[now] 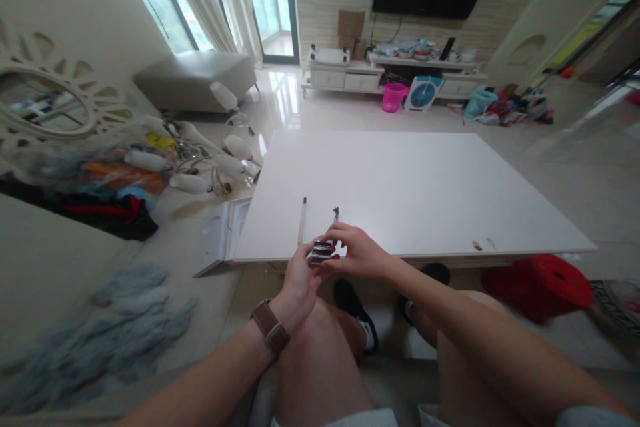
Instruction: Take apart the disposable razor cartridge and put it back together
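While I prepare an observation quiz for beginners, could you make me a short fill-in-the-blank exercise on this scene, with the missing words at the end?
1. The left hand and the right hand meet at a small dark object near the ____ tabletop.
2. Of the two wrists, only the ____ one has a brown strap.
3. The basket on the floor is bright ____ in colour.

Missing words: white; left; pink.

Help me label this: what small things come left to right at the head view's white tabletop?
Slim white dark-tipped stick, small black-and-silver held object, small yellow-and-dark piece, small pale piece.
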Action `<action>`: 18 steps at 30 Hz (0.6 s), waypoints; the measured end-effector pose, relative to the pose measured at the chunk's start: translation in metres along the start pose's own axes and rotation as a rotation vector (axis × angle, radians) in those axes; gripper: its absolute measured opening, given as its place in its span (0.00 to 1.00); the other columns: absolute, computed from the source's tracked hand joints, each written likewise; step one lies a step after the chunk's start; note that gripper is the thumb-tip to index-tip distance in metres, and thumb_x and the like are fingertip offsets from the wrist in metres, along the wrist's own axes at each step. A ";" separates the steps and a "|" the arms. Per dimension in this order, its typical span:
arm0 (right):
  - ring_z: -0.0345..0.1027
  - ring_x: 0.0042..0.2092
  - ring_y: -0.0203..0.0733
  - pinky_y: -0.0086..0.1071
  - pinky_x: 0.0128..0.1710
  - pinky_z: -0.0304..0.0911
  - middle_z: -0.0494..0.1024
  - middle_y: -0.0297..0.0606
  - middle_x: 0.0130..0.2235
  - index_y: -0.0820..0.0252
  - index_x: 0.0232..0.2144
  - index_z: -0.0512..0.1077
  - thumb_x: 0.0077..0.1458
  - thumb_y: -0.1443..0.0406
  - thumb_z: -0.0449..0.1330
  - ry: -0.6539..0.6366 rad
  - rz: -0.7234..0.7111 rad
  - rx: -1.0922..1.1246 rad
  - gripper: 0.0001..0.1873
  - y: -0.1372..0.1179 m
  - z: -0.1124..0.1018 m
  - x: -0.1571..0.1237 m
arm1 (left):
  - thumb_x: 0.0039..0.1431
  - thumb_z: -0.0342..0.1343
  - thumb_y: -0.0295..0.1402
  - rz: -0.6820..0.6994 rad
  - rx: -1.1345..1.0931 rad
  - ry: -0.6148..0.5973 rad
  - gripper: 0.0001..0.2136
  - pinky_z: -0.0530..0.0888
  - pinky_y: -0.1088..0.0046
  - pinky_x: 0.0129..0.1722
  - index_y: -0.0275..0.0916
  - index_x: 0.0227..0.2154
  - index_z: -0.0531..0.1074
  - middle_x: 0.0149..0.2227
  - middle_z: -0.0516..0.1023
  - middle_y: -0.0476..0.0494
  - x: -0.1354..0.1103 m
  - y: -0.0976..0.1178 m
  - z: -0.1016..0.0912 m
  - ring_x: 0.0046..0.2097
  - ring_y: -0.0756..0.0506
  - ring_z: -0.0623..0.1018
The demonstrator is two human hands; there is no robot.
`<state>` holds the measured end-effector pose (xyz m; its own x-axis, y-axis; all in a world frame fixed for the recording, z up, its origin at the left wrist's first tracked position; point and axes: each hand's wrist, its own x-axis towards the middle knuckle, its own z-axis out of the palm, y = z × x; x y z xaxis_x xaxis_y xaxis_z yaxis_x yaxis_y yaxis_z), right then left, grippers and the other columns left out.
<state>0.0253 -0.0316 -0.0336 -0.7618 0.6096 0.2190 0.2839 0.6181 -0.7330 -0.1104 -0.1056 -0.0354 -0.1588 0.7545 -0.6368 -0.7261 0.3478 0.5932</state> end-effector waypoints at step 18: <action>0.70 0.38 0.37 0.30 0.40 0.64 0.74 0.36 0.39 0.59 0.45 0.77 0.47 0.70 0.69 -0.007 0.014 0.000 0.20 -0.001 0.000 0.001 | 0.60 0.50 0.29 -0.005 -0.014 -0.005 0.09 0.74 0.76 0.26 0.32 0.37 0.74 0.30 0.81 0.39 0.001 -0.001 -0.002 0.27 0.48 0.78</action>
<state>0.0244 -0.0322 -0.0327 -0.7621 0.6144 0.2042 0.2944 0.6097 -0.7359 -0.1108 -0.1063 -0.0378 -0.1520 0.7558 -0.6369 -0.7364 0.3432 0.5830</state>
